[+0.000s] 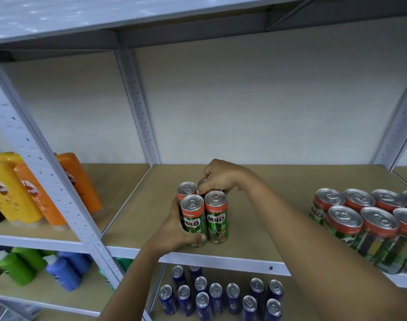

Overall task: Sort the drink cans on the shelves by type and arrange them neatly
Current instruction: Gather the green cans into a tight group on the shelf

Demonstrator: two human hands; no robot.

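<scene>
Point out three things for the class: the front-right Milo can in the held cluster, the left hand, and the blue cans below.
Front-right Milo can [217,218]: head view, label.
Left hand [174,235]: head view, back of hand.
Blue cans [216,295]: head view, one can's top.

Milo cans [203,216]: green bodies, red band under silver tops, white lettering on a red patch. Second Milo group [364,218] at right: same green, red and silver. Lower-shelf cans [221,295]: dark blue with silver tops. Bottles [22,195] at left: yellow and orange, brown-and-white label marks. Lower-left bottles [38,267]: green and blue, white caps. Shelf board [267,205]: tan. Frame posts [42,170]: pale grey, dotted with dark holes. Wall [255,100]: off-white.
</scene>
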